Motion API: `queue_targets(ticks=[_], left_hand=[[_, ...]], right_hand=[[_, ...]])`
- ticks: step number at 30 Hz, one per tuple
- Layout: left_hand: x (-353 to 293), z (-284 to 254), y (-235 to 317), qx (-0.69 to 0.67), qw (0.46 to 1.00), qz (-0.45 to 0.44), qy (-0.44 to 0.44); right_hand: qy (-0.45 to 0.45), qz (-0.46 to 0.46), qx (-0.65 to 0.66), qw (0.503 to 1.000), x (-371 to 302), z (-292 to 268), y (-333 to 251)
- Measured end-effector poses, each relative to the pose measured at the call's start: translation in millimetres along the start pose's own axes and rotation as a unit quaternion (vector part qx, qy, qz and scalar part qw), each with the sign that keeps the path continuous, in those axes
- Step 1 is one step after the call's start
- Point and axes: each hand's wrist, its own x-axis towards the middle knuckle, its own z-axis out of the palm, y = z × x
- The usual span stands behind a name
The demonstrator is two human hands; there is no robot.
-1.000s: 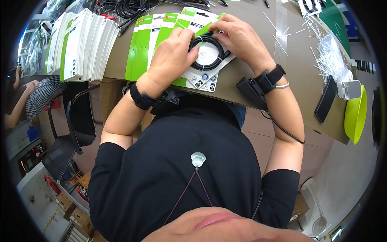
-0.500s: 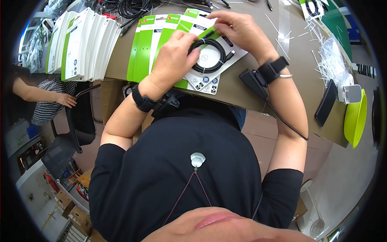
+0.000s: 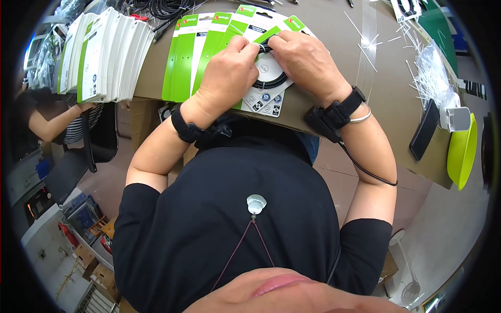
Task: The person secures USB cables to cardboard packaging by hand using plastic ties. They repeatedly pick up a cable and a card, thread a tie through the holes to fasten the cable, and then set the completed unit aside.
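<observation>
A coiled black cable (image 3: 275, 84) lies on a green and white packaging card (image 3: 259, 102) near the table's front edge. At the coil's upper left, my left hand (image 3: 228, 71) is closed, its thumb and index finger pinching the cable beside a pale tie. My right hand (image 3: 308, 63) is closed on the coil's upper right, with its fingertips close to the left ones. Both hands hide part of the coil. More green and white cards (image 3: 180, 68) lie fanned out beneath and to the left.
A thick stack of cards (image 3: 107, 57) stands at the left. Loose black cables (image 3: 169, 10) lie behind it. On the right are white twist ties (image 3: 429, 73) in a clear bag, a black phone (image 3: 424, 130) and a lime-green bowl (image 3: 461, 156). Another person (image 3: 49, 120) is at far left.
My right hand has come down and left onto the coil, beside my left hand. The card under the coil has turned more upright. The other person's arm at the left has shifted.
</observation>
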Motion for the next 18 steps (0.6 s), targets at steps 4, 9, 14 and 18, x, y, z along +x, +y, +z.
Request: queue_targets(ticks=[4,9,14,18], left_hand=[[0,-10,3,0.037,0.999,-0.039,0.002],[20,-37,12,-0.038,0.957,-0.197,-0.209],[2,-27,4,-0.482,0.837,-0.229,-0.122],[-1,-21,16,-0.669,0.691,-0.262,-0.083]], right_hand=[[0.013,0.118,0.215,0.969,-3,-13,11],[0.176,0.227,0.422,0.860,-25,-32,11],[0.221,0.203,0.300,0.906,-37,-24,-35],[0.251,0.088,0.071,0.961,-35,-9,-64]])
